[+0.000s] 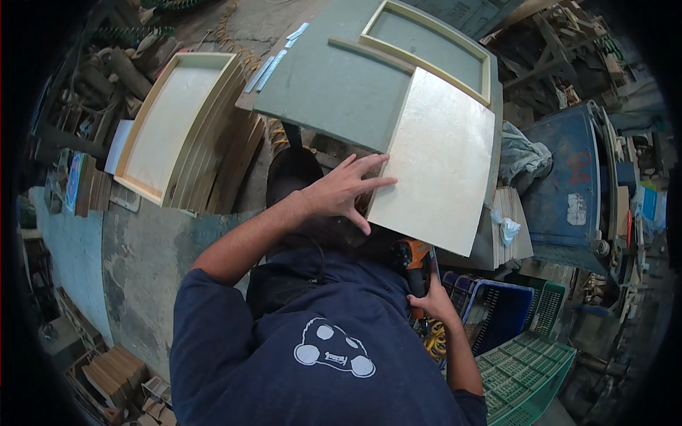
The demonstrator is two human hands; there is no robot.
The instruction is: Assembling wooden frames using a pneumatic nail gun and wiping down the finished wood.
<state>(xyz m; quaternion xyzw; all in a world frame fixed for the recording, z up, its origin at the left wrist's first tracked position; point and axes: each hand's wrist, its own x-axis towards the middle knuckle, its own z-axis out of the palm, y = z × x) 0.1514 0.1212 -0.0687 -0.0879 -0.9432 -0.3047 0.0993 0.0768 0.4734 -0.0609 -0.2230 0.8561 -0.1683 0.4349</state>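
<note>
A pale thin wooden panel [437, 160] lies over the right part of the green-grey worktable, its near end jutting past the table's edge toward me. My left hand [348, 188] has its fingers spread, with the fingertips on the panel's left edge and the thumb apart below. Low on the right, beneath the panel's near edge, my right hand [433, 302] is closed round the dark handle of an orange and black nail gun [412, 254]. The panel partly hides the tool's front.
A rectangular wooden frame [485, 84] and a wood strip [369, 55] lie on the worktable [320, 85]. Stacked wooden trays [206, 142] stand left. Blue and green crates [526, 369], a yellow coiled hose [435, 339] and a blue cabinet [561, 177] are on the right.
</note>
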